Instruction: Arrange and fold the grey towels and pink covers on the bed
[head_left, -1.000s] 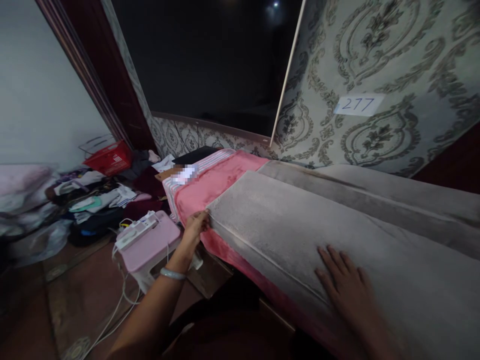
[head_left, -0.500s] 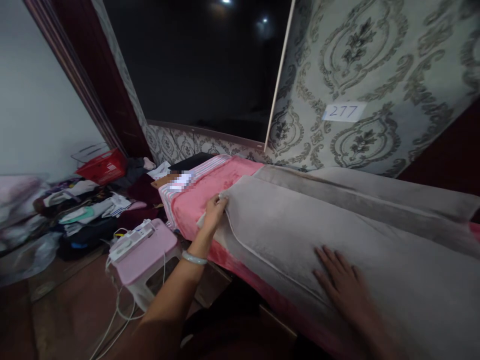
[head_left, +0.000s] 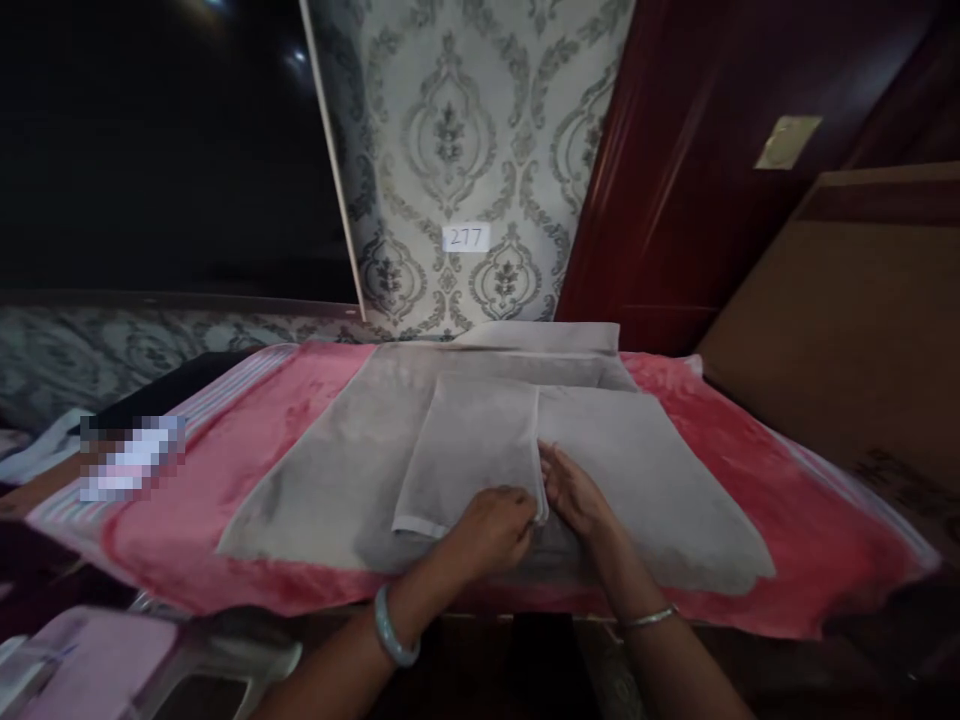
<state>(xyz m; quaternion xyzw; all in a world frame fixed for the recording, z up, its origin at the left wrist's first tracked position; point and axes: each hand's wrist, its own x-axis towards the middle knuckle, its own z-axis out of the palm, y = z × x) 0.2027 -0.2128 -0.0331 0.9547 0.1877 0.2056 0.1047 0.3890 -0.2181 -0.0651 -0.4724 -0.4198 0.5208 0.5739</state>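
A soft grey cloth [head_left: 480, 440] lies spread on a pink blanket [head_left: 247, 430], with its left part folded over to the right. My left hand [head_left: 495, 530] is closed on the near right corner of this folded flap, fingers curled round the pale hem. Beside it, my right hand [head_left: 574, 490] rests along the flap's right edge. Its fingers are stretched out and partly tucked against the edge, and nothing shows in its palm. The cloth's far edge stands raised toward the wall.
A pink stool [head_left: 97, 655] stands low at the left. A large cardboard box [head_left: 847, 330] leans at the right beside a dark red door [head_left: 675, 180]. Behind hang a dark TV screen [head_left: 165, 150] and a paper label [head_left: 466, 237] reading 277 on patterned wallpaper.
My view has swung right. My left hand has carried the cloth's left end over to the right, making a fold. My right hand has gone from lying flat to the flap's edge.
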